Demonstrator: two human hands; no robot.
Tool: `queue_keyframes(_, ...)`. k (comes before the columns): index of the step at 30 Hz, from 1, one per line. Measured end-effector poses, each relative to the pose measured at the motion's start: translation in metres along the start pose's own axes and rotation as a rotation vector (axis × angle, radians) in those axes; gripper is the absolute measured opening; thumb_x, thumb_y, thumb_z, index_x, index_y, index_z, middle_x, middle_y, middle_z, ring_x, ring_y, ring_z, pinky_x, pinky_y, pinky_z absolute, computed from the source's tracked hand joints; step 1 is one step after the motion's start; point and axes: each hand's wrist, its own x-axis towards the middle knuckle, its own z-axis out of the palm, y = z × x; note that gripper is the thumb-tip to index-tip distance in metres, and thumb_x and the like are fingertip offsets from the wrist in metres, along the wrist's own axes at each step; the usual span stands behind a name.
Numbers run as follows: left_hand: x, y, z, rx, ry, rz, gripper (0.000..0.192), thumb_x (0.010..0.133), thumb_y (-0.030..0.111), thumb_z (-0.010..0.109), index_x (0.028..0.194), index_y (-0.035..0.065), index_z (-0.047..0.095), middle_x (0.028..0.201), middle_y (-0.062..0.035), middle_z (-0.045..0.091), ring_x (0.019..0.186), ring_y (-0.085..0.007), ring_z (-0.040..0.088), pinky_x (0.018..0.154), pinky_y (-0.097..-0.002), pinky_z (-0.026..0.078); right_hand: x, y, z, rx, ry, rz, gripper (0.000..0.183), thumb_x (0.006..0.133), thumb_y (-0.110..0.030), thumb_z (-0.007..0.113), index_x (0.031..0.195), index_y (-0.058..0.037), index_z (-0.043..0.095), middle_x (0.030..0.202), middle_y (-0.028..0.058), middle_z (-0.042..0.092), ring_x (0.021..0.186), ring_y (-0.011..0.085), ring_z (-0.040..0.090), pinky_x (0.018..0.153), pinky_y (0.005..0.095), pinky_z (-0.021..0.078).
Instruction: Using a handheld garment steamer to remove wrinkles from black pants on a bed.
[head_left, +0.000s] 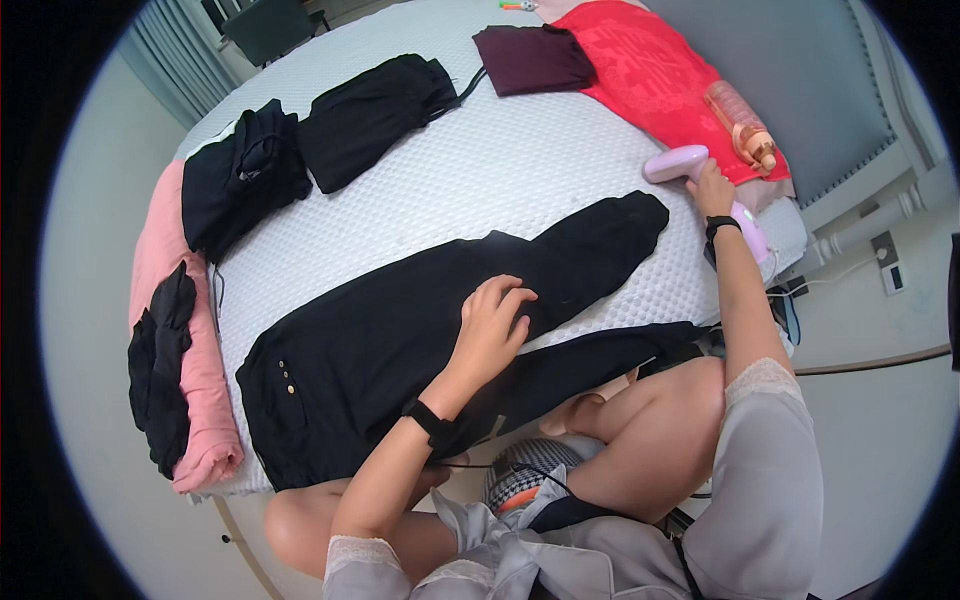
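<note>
A pair of black trousers (390, 300) lies spread across the white quilted bed in front of me, one leg reaching toward the right and the other hanging along the near edge. Gold-coloured buttons show near the waist end. My left hand (491, 322) is over the middle of the trousers with its fingers apart and nothing in it; whether it presses on the cloth I cannot tell. At the right, my right hand (712, 191) grips a lilac handheld garment steamer (675, 163). The steamer's head points left, beyond the end of the trouser leg, and my hand partly hides its handle.
Folded black garments (379, 120) and a dark maroon one (529, 60) lie along the far side. A clear bottle (735, 112) rests on a red cloth (645, 75). Pink bedding (161, 225) lines the left edge. A white cord (832, 279) runs to a wall socket.
</note>
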Motion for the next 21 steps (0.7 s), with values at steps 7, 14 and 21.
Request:
queue_keyframes(7,-0.001,0.005,-0.002,0.002,0.011,0.024,0.024,0.080,0.009,0.058,0.105,0.0098,0.056,0.119,-0.0093,0.047,0.118,-0.0278,0.042,0.097,-0.0409,0.031,0.002,0.002,0.007,-0.027,0.035,-0.027,0.050,0.068,-0.031,0.074,0.096,-0.0054,0.042,0.085,0.0133,0.062,0.074,0.0295,0.065,0.062,0.0401,0.0525)
queue_keyframes(14,-0.003,0.002,0.000,0.000,0.003,0.026,0.024,0.080,0.009,0.058,0.103,0.0106,0.056,0.118,-0.0092,0.047,0.117,-0.0279,0.042,0.097,-0.0408,0.031,0.003,0.001,0.004,-0.009,0.007,0.006,0.051,0.068,-0.034,0.075,0.095,-0.0054,0.043,0.087,0.0132,0.062,0.073,0.0294,0.066,0.063,0.0395,0.0528)
queue_keyframes(21,-0.015,-0.021,0.004,0.216,-0.034,-0.119,0.036,0.079,0.016,0.060,0.114,0.0127,0.052,0.126,-0.0111,0.043,0.123,-0.0311,0.038,0.098,-0.0472,0.032,-0.009,-0.013,-0.014,0.093,0.040,0.073,0.071,0.068,-0.035,0.074,0.119,0.0003,0.040,0.107,0.0174,0.056,0.103,0.0317,0.055,0.085,0.0425,0.0455)
